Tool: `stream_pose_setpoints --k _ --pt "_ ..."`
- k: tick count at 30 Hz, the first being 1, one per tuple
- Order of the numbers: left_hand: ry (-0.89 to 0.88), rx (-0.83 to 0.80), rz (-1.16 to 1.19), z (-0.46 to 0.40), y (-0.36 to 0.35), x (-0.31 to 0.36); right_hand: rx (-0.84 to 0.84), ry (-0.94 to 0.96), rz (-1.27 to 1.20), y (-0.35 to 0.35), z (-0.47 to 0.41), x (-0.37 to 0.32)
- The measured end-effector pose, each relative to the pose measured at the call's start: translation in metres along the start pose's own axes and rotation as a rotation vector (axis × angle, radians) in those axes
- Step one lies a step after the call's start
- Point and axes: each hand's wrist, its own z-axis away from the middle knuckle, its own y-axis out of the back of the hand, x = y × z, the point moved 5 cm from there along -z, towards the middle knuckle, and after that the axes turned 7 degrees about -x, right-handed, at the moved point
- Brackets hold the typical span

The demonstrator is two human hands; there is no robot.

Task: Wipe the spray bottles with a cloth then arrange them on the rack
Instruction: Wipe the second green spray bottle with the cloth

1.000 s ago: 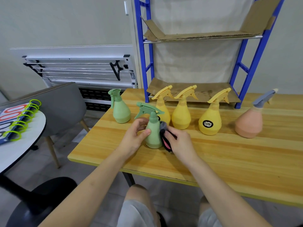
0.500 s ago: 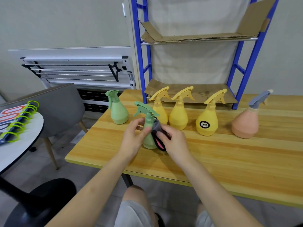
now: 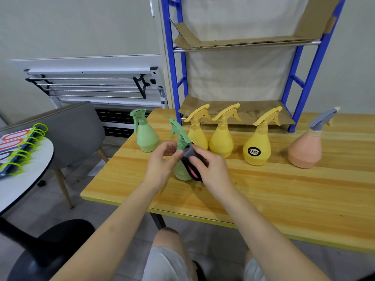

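Green spray bottle (image 3: 181,159) now tilted versus 0.5 s ago; left hand (image 3: 160,165) grips its side, right hand (image 3: 211,167) pinches grey cloth (image 3: 190,159) higher, against neck.

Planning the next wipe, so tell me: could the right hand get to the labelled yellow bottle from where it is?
Probably yes. The labelled yellow bottle stands to the right of the right hand, bare table between, though that hand holds the cloth.
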Motion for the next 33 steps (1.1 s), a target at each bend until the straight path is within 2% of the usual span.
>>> stream_pose_setpoints --k 3,8,10,14,18,26,33 --pt "0.004 -0.042 -0.003 0.001 0.004 -0.004 0.029 -0.060 0.079 -0.001 0.008 0.019" --pt "0.030 -0.119 -0.028 0.001 0.012 -0.004 -0.040 -0.100 0.138 0.002 0.012 0.022" --pt "0.020 -0.141 -0.072 0.000 0.015 -0.001 -0.035 -0.083 0.106 0.004 0.011 0.015" --pt "-0.009 -0.084 -0.169 -0.002 0.016 0.003 0.005 0.019 0.057 0.003 -0.002 -0.010" --pt "-0.033 -0.093 -0.162 0.000 0.010 0.000 -0.050 -0.024 -0.020 -0.006 -0.003 -0.008" --pt "0.035 -0.131 -0.102 0.007 0.016 -0.005 -0.107 -0.048 0.228 -0.002 0.019 0.015" --pt "0.030 -0.069 -0.043 0.008 0.014 0.006 -0.025 0.022 0.038 -0.007 0.005 -0.018"
